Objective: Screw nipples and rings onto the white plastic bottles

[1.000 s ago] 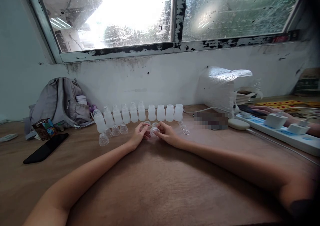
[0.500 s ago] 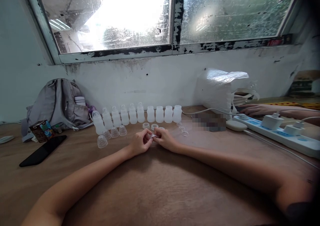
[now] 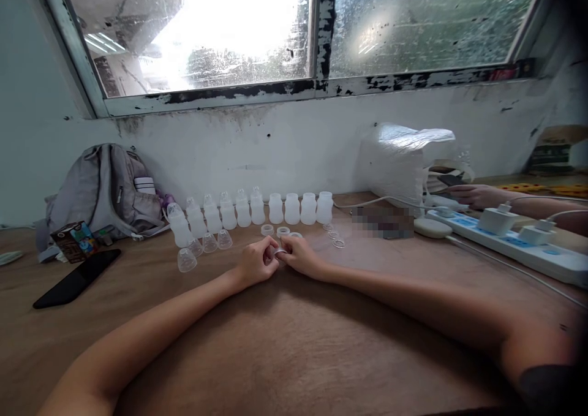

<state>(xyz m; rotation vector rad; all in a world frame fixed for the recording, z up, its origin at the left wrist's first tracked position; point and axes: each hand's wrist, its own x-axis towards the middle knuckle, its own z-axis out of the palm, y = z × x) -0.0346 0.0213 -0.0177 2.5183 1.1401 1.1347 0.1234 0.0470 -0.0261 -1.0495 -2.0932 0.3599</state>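
The left hand (image 3: 258, 261) and the right hand (image 3: 301, 257) meet low over the bench (image 3: 294, 355), fingertips nearly together. Each grip is closed, pinching a small white piece (image 3: 279, 252) held between the hands; the fingers hide most of it, so its full shape cannot be told.

Just beyond the hands lie 3 white rings (image 3: 267, 230), the nearest partly covered by the right hand. Behind these, a row stands upright near the wall (image 3: 248, 140): 6 capped bottles (image 3: 227, 214) on the left, then 4 open bottles (image 3: 292, 210) on the right. 4 clear caps (image 3: 210, 242) rest in front of the capped bottles, left of the left hand. Some thin rings (image 3: 339, 244) lie in a short line right of the right hand, in front of the last open bottle.

At far left, a grey backpack (image 3: 108, 189) leans by the wall, with a carton (image 3: 73, 242) and a black phone (image 3: 76, 279) before it. On the other side are a white bag (image 3: 395, 165), a pale disc (image 3: 432, 227) and a power strip (image 3: 473, 230) bearing 2 chargers (image 3: 497, 222). Beyond the strip, a co-worker's hand (image 3: 478, 196) holds a dark flat thing (image 3: 450, 180).
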